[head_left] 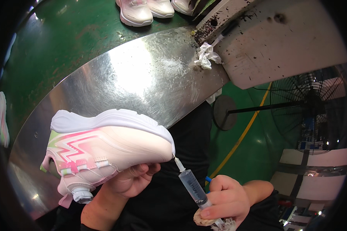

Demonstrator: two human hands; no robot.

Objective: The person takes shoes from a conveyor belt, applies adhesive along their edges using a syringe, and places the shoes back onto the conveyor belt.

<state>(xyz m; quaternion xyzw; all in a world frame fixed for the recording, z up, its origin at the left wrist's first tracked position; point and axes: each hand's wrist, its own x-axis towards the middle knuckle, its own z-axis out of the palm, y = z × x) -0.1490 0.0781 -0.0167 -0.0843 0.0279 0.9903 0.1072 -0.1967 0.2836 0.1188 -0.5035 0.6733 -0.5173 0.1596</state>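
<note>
My left hand (132, 180) is closed round a pink and cream sneaker (131, 144), gripping it by its upper. The shoe is turned upside down, white sole up and toe to the right, with a pink zigzag on its side and a dial near the tongue. My right hand (229, 198) grips a clear syringe (192, 188) holding greyish liquid. Its needle tip meets the toe at the edge between sole and upper, or sits very close to it. A blue tip (208, 179) sticks out beside my right index finger; the rest of it is hidden.
A scratched metal plate (92, 90) lies beyond the shoe. Crumpled white tissue (207, 56) rests at its far right, beside a stained pale board (285, 46). More sneakers (137, 13) stand on the green surface at the back. At right is a black floor fan (314, 102).
</note>
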